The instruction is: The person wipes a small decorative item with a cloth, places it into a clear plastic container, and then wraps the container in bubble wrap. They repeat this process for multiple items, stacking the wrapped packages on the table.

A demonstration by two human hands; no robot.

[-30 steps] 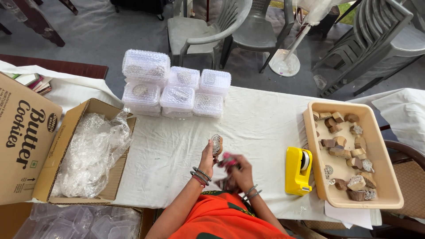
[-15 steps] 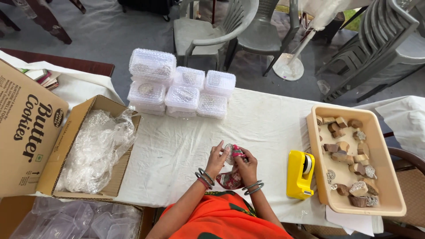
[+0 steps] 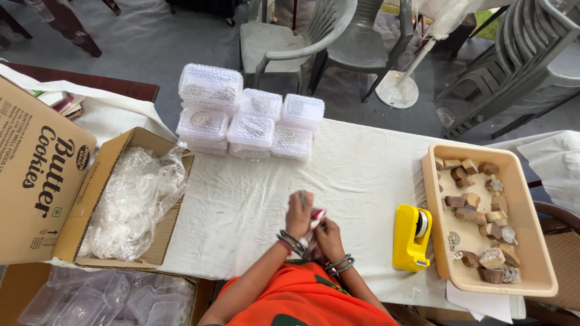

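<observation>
My left hand [image 3: 299,212] and my right hand [image 3: 327,232] are close together over the near edge of the white-clothed table [image 3: 362,175]. Between them they hold a small wrapped item with red and silver colouring [image 3: 316,216]; its exact shape is blurred. The left hand grips its upper part, the right hand its lower side. Both wrists wear bangles. A yellow tape dispenser [image 3: 412,237] stands just right of my hands.
Stacked clear lidded containers [image 3: 248,121] sit at the table's far side. A beige tray [image 3: 531,253] with brown sweets is on the right. An open cardboard box with clear plastic [image 3: 130,202], a printed carton [image 3: 36,175] and empty tubs [image 3: 103,302] lie left. Plastic chairs [image 3: 314,36] stand beyond.
My left hand, held up alone with the item a second ago, has come down to meet my right hand. Both hands now work on the wrapped item together.
</observation>
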